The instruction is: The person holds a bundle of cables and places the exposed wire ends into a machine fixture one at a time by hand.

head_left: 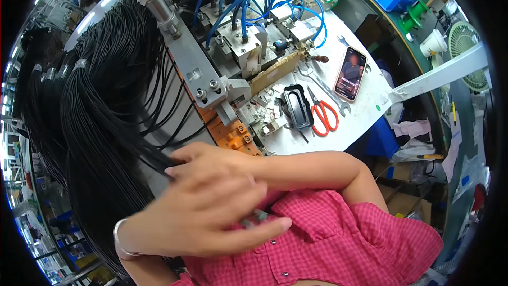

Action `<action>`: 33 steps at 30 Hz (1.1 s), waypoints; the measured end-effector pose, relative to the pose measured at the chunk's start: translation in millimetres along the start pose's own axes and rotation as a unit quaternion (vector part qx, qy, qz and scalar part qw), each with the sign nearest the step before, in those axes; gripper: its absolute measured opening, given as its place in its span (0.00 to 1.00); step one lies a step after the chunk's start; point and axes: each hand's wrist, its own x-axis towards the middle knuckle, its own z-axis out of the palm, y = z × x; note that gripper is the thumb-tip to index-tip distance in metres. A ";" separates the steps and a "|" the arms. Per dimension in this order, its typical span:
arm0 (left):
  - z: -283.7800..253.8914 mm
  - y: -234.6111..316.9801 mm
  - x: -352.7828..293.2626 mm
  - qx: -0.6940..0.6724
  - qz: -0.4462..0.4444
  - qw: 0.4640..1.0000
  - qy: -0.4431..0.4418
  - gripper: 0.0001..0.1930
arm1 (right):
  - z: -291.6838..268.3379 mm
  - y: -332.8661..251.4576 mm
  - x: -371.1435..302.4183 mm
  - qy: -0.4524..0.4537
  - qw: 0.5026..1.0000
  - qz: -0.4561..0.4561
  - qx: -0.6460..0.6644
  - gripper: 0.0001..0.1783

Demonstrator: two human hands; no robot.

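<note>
My right hand (pixel 203 160) reaches across to the left, its fingers closed on the ends of some black cables (pixel 151 151). In front of it my left hand (pixel 201 217), with a silver bracelet (pixel 117 235) at the wrist, stretches toward the right. Its fingers are spread, slightly smeared by motion, and nothing shows in them. The left hand hides part of the right one. A thick hank of black cables (pixel 79 111), tied in bunches, hangs along the left. Just beyond my hands lies an orange metal fixture (pixel 233 136) of the bench machine.
A metal machine (pixel 238 47) with blue air tubes (pixel 246 8) stands at the back. On the white table (pixel 323 145) lie red-handled scissors (pixel 324 116), a black tray (pixel 299 107), a wrench (pixel 328 92) and a phone (pixel 350 74). A white bar (pixel 444 77) crosses at right.
</note>
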 end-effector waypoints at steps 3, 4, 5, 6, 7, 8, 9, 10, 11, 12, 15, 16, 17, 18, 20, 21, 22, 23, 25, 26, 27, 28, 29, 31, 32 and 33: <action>-25.5 -42.5 -20.2 -0.063 -0.183 0.981 -0.001 0.34 | -4.4 -17.4 -17.5 0.041 0.999 0.000 -0.034 0.09; -30.0 -49.2 -28.1 -0.012 -0.242 0.970 -0.024 0.35 | 2.9 -34.1 -23.6 0.076 0.994 0.082 -0.005 0.11; -30.4 -52.4 -37.9 0.041 -0.301 0.951 -0.047 0.36 | 7.7 -41.1 -27.7 0.107 0.980 0.163 0.023 0.14; -20.7 -59.6 -51.2 0.103 -0.335 0.935 -0.056 0.32 | 8.5 -41.4 -30.5 0.106 0.980 0.164 0.021 0.14; -13.9 -60.5 -61.1 0.166 -0.369 0.912 -0.066 0.27 | 12.0 -41.4 -33.5 0.099 0.983 0.152 0.004 0.15; -15.8 -61.9 -63.1 0.167 -0.369 0.912 -0.065 0.27 | 11.8 -39.8 -34.9 0.095 0.986 0.139 -0.011 0.16; -18.9 -65.3 -62.3 0.159 -0.370 0.913 -0.071 0.23 | 12.8 -40.7 -36.6 0.092 0.987 0.126 -0.025 0.17; -21.9 -68.9 -60.5 0.152 -0.370 0.913 -0.076 0.18 | 13.2 -43.1 -41.3 0.092 0.988 0.125 -0.025 0.17; -23.3 -70.9 -59.5 0.145 -0.371 0.914 -0.082 0.14 | 13.7 -47.9 -48.8 0.103 0.984 0.119 -0.081 0.18; -23.6 -71.6 -59.3 0.145 -0.369 0.914 -0.083 0.14 | 15.2 -54.2 -56.6 0.114 0.978 0.113 -0.136 0.19; -21.9 -74.6 -56.8 0.130 -0.336 0.933 -0.002 0.10 | 7.7 -53.0 -72.6 0.130 0.949 0.065 -0.278 0.19; -20.2 -75.6 -55.1 0.128 -0.335 0.934 -0.002 0.10 | 3.7 -49.1 -77.4 0.134 0.921 0.021 -0.366 0.20; -17.6 -76.9 -53.5 0.141 -0.316 0.938 -0.002 0.10 | 1.8 -47.4 -82.9 0.136 0.883 -0.022 -0.449 0.20; -16.1 -77.7 -54.8 0.156 -0.304 0.940 0.000 0.10 | 1.9 -47.9 -88.0 0.131 0.883 -0.019 -0.450 0.20; -14.3 -71.1 -55.1 0.168 -0.304 0.938 0.005 0.10 | 0.1 -53.4 -100.9 0.228 0.703 -0.195 -0.644 0.16; -10.0 -64.6 -45.2 0.177 -0.283 0.943 0.004 0.09 | -1.7 -64.7 -109.2 0.227 0.705 -0.187 -0.646 0.16; -4.8 -60.3 -37.5 0.185 -0.265 0.946 0.002 0.09 | -0.5 -80.2 -115.7 0.214 0.701 -0.230 -0.641 0.14; -0.9 -58.9 -31.6 0.175 -0.267 0.948 0.002 0.09 | -0.4 -91.1 -118.1 0.202 0.697 -0.272 -0.632 0.11; 1.5 -56.3 -21.1 0.151 -0.244 0.958 -0.003 0.09 | -3.8 -104.0 -114.3 0.151 0.763 -0.271 -0.568 0.10; -0.1 -55.3 -17.0 0.137 -0.229 0.964 -0.006 0.10 | -3.0 -110.9 -112.1 0.101 0.815 -0.277 -0.498 0.09; 2.0 -57.0 -14.0 0.124 -0.227 0.966 -0.008 0.10 | -1.9 -116.8 -109.5 0.053 0.859 -0.282 -0.424 0.08; 3.3 -56.0 -15.1 0.113 -0.228 0.967 0.001 0.11 | -1.2 -121.0 -102.2 0.048 0.864 -0.281 -0.415 0.08; 5.8 -55.6 -15.9 0.102 -0.227 0.969 0.011 0.12 | -0.4 -121.8 -97.4 0.038 0.880 -0.272 -0.388 0.08; 7.2 -58.0 -16.5 0.089 -0.219 0.971 0.019 0.13 | 2.2 -124.3 -90.8 0.030 0.905 -0.254 -0.341 0.07; 8.8 -58.4 -16.5 0.090 -0.218 0.972 0.023 0.13 | 5.0 -128.2 -89.9 0.035 0.905 -0.254 -0.340 0.07; 13.9 -57.1 -17.5 0.093 -0.216 0.972 0.027 0.13 | 7.1 -126.5 -92.6 0.032 0.907 -0.275 -0.318 0.08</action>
